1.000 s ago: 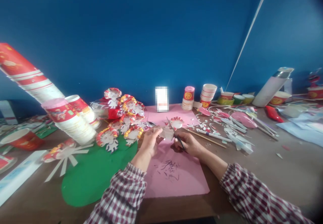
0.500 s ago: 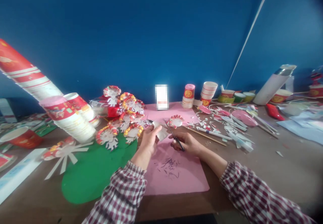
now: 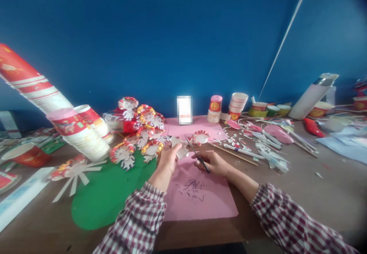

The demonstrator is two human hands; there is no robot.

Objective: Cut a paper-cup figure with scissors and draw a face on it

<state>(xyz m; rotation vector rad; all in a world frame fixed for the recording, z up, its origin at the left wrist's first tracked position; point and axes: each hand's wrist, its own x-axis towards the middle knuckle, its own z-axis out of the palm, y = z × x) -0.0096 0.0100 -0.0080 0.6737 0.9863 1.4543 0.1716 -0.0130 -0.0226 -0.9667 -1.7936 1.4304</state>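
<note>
Free passage: brown tabletop (image 3: 309,196), R of rt hand (image 3: 211,163); low over flat green sheet (image 3: 100,196), L of lt hand (image 3: 169,157); over near half of pink sheet (image 3: 215,200), betw. forearms. Obstacles: scissors (image 3: 204,164) & paper piece (image 3: 181,152), betw. hands; leaning cup stacks (image 3: 83,139), far L; paper figures (image 3: 147,131), at green sheet's far edge; wooden stick (image 3: 239,156), beyond rt hand; tilted white bottle (image 3: 309,98), back R; blue wall (image 3: 183,47), behind all.

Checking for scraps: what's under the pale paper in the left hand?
Pink paper shows past its near edge; anything directly beneath is covered by the pale paper and left hand.
</note>
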